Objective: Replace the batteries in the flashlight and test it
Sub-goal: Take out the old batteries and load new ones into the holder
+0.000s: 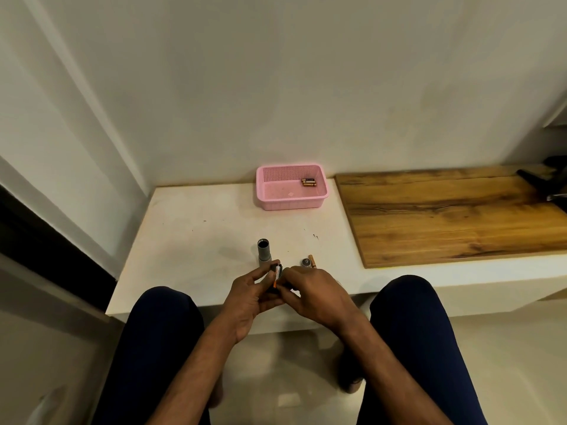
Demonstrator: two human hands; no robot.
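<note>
The grey flashlight body stands upright on the white ledge, its open end facing up. Just in front of it, my left hand holds a black battery holder carrying an orange and black battery. My right hand meets it from the right, fingertips on the same holder. The grey end cap and one loose copper-coloured battery lie on the ledge right behind my right hand. Two or three more batteries lie in the pink basket.
The pink basket stands at the back of the ledge against the wall. A wooden board covers the ledge to the right, with a dark tool at its far right end. My knees flank the ledge's front edge.
</note>
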